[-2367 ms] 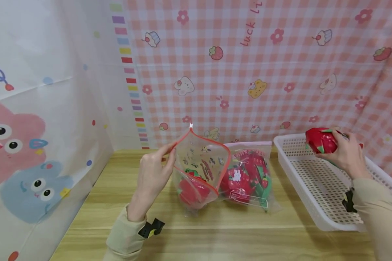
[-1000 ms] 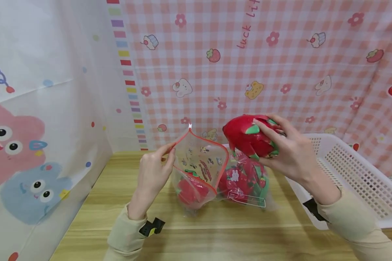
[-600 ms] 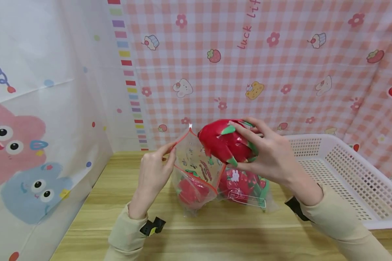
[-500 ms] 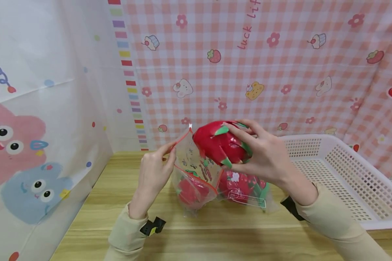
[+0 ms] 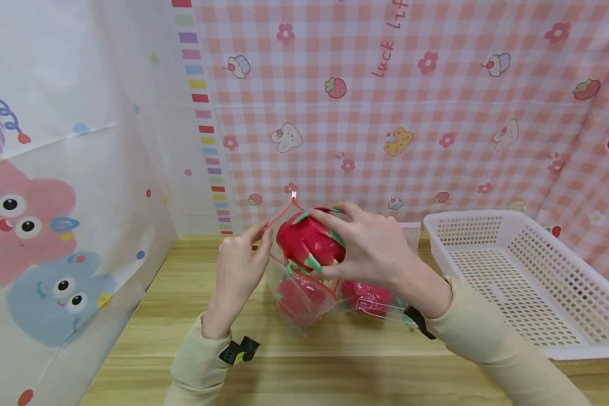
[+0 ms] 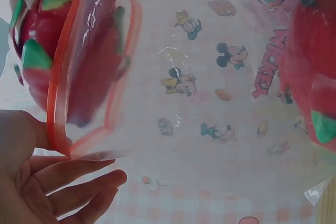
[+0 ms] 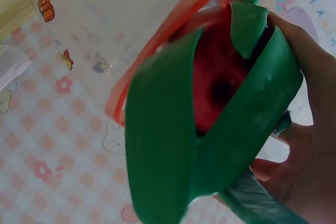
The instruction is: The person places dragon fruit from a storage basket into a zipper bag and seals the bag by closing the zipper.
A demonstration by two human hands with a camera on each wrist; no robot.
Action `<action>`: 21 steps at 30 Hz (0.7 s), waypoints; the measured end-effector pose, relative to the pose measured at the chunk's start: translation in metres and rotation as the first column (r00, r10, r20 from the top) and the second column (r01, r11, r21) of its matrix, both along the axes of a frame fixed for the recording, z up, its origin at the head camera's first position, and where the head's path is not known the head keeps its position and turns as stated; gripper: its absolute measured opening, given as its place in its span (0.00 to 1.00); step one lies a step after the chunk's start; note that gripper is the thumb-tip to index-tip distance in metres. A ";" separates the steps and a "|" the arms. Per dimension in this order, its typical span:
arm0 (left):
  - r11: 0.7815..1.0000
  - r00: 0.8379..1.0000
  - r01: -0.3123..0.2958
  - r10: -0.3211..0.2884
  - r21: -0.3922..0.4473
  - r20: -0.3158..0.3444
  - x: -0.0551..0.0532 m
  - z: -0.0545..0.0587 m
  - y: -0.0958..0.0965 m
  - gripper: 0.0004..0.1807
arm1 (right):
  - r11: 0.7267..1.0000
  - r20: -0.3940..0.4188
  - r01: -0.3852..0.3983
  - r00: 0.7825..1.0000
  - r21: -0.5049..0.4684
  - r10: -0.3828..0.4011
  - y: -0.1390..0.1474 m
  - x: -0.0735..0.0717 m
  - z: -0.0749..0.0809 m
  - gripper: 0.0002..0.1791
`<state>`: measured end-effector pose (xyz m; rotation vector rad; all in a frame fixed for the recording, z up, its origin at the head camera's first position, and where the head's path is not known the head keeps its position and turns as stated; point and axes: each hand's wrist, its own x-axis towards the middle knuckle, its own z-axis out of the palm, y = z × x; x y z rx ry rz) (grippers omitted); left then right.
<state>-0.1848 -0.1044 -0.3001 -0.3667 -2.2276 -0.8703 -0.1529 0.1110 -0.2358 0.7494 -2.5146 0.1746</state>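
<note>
My left hand (image 5: 238, 273) pinches the orange-red rim of a clear zip bag (image 6: 178, 114) printed with cartoon figures, its mouth spread apart. A red dragon fruit (image 5: 309, 242) with green-tipped scales is in my right hand (image 5: 378, 248), fingers over the top and thumb below. The fruit's front end is within the bag's mouth, as the left wrist view shows through the plastic. Long green leaves (image 7: 157, 129) at its other end face the right wrist camera. Another dragon fruit (image 6: 315, 51) lies at the bottom of the same bag.
A second filled zip bag (image 5: 375, 304) with red fruit lies on the wooden table (image 5: 304, 378), partly hidden behind my right hand. To the right stands a white perforated basket (image 5: 563, 237). A pink checked cloth (image 5: 355, 113) hangs behind, a white printed one (image 5: 122, 169) at left.
My right hand has brought the dragon fruit from over the basket leftward and down into the bag's mouth. My left hand has stayed on the bag's rim.
</note>
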 end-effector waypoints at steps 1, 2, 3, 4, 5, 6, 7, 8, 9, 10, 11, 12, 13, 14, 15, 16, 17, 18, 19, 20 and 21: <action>1.000 1.000 0.001 -0.001 0.001 0.005 0.000 -0.001 0.000 0.15 | 1.000 0.014 0.008 1.000 0.016 -0.008 -0.003 -0.001 0.000 0.47; 1.000 1.000 0.003 -0.003 0.001 0.009 0.000 -0.001 0.000 0.15 | 0.999 0.027 0.014 1.000 0.031 -0.015 -0.005 -0.002 0.000 0.47; 1.000 1.000 0.007 -0.007 0.001 0.013 0.000 -0.001 0.000 0.15 | 0.999 0.039 0.023 0.999 0.042 -0.024 -0.008 -0.003 0.000 0.47; 1.000 1.000 0.012 -0.012 0.001 0.018 0.000 -0.001 0.001 0.15 | 0.998 0.051 0.034 0.998 0.051 -0.037 -0.011 -0.004 0.000 0.46; 1.000 1.000 0.017 -0.017 0.001 0.020 0.000 -0.002 0.001 0.15 | 0.997 0.065 0.047 0.997 0.055 -0.050 -0.013 -0.005 0.001 0.46; 1.000 1.000 0.017 -0.017 -0.001 0.018 0.001 -0.002 0.001 0.15 | 0.996 0.080 0.064 0.994 0.059 -0.069 -0.015 -0.007 0.001 0.46; 1.000 1.000 0.017 -0.017 -0.001 0.015 0.001 -0.002 0.001 0.15 | 0.995 0.092 0.084 0.992 0.059 -0.089 -0.017 -0.008 0.002 0.46; 1.000 1.000 0.016 -0.016 -0.002 0.008 0.001 -0.002 0.002 0.15 | 0.993 0.102 0.104 0.989 0.060 -0.110 -0.019 -0.010 0.002 0.45; 1.000 1.000 0.014 -0.014 -0.004 -0.001 0.002 -0.001 0.002 0.15 | 0.990 0.109 0.127 0.985 0.060 -0.133 -0.021 -0.011 0.003 0.45; 1.000 1.000 0.011 -0.011 -0.006 -0.009 0.002 -0.001 0.002 0.14 | 0.988 0.106 0.143 0.983 0.059 -0.149 -0.022 -0.013 0.003 0.45; 1.000 1.000 0.009 -0.009 -0.008 -0.017 0.002 -0.001 0.003 0.14 | 0.987 0.097 0.152 0.983 0.059 -0.158 -0.024 -0.015 0.002 0.44; 1.000 1.000 0.006 -0.006 -0.012 -0.026 0.003 -0.001 0.004 0.14 | 0.986 0.085 0.156 0.983 0.063 -0.161 -0.025 -0.016 0.002 0.44; 1.000 0.999 0.004 -0.005 -0.015 -0.032 0.003 -0.001 0.004 0.14 | 0.986 0.071 0.152 0.985 0.066 -0.156 -0.026 -0.017 0.001 0.44; 1.000 0.999 0.001 -0.002 -0.019 -0.038 0.003 -0.001 0.005 0.14 | 0.988 0.054 0.139 0.988 0.073 -0.143 -0.028 -0.018 -0.001 0.45; 1.000 0.999 -0.002 0.001 -0.022 -0.044 0.003 -0.001 0.006 0.14 | 0.989 0.041 0.124 0.991 0.080 -0.128 -0.029 -0.018 -0.002 0.44; 1.000 0.999 -0.007 0.005 -0.024 -0.046 0.003 -0.001 0.006 0.14 | 0.991 0.031 0.103 0.994 0.086 -0.107 -0.030 -0.018 -0.004 0.44; 1.000 0.999 -0.011 0.009 -0.023 -0.049 0.003 -0.001 0.007 0.14 | 0.992 0.025 0.084 0.996 0.096 -0.087 -0.031 -0.017 -0.006 0.43; 1.000 0.999 -0.014 0.013 -0.023 -0.051 0.003 -0.001 0.007 0.14 | 0.992 0.027 0.069 0.997 0.107 -0.072 -0.032 -0.017 -0.008 0.43; 1.000 0.999 -0.016 0.015 -0.020 -0.050 0.004 -0.001 0.007 0.13 | 0.992 0.026 0.055 0.998 0.113 -0.058 -0.033 -0.017 -0.009 0.42; 1.000 0.998 -0.018 0.017 -0.017 -0.053 0.004 -0.001 0.007 0.13 | 0.992 0.029 0.048 0.998 0.118 -0.052 -0.035 -0.016 -0.011 0.40; 1.000 0.999 -0.021 0.020 -0.014 -0.049 0.004 0.000 0.007 0.13 | 0.992 0.031 0.048 0.998 0.119 -0.052 -0.036 -0.016 -0.012 0.39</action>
